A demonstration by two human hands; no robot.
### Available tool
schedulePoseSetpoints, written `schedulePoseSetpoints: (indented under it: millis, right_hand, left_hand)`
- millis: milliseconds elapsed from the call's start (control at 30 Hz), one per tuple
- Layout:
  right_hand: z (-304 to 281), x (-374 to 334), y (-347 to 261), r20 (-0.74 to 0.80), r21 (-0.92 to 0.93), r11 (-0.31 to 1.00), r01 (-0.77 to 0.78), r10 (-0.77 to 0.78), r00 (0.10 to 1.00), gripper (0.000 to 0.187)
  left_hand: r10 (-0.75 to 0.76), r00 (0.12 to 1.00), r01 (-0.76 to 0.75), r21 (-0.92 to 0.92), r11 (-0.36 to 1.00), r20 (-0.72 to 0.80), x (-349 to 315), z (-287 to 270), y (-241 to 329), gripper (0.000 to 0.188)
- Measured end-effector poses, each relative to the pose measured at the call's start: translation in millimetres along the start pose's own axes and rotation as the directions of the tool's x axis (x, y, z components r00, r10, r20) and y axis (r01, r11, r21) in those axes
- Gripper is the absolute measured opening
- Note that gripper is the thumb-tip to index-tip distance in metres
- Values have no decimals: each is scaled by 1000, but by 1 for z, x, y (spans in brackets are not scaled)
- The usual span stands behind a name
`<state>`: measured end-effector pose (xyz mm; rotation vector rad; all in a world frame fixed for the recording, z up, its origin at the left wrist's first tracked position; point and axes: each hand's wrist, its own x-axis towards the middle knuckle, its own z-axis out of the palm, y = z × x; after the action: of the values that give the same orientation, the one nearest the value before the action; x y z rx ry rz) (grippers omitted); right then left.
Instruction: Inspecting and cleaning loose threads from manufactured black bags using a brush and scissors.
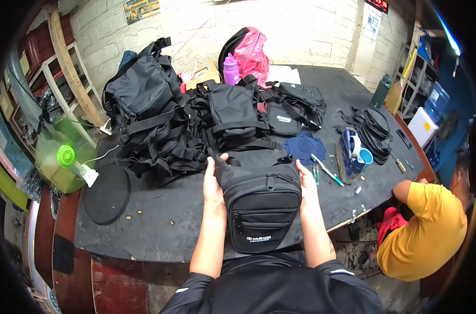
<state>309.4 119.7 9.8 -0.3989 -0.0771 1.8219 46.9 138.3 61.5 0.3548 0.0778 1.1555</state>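
Observation:
A black zippered bag (265, 212) with a front pocket and a pale printed mark faces up at the table's near edge, close to my body. My left hand (212, 184) grips its upper left side, thumb showing near the top corner. On the opposite side my right hand (307, 183) holds the upper right edge. The fingers of both hands are partly hidden behind the bag. Just beyond it lie black straps and a similar bag (284, 118).
Black bags (146, 86) are piled at the back left; another black bag (232, 107) lies mid-table. A purple bottle (230, 70) and pink backpack (252, 49) stand behind. Right are blue cloth (305, 147), a blue cup (364, 156) and a seated person (429, 230). A green fan (65, 156) stands left.

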Motion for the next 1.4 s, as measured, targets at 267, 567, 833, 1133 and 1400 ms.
schedulePoseSetpoints:
  millis: [267,567,833,1133,1400]
  right_hand:
    - [10,-8,5,4,-156,981,116,-117,993,33]
    - [14,-24,9,114,-35,980,197,-192,975,25]
    - [23,-26,4,72,-81,966,245,-240,968,23]
    - [35,-36,14,28,-191,950,248,-247,969,28]
    - [42,-23,-10,191,-168,926,338,-306,933,34]
  left_hand:
    - [185,981,-142,425,894,-62,-7,18,-3,44]
    - [537,841,-373,787,492,63,-11,45,-15,72]
    - [231,966,-182,332,926,-115,-14,40,0,26]
    - [518,838,-346,572,744,-168,-14,30,2,27]
    - [84,995,-80,75,994,-46,0,-23,45,48]
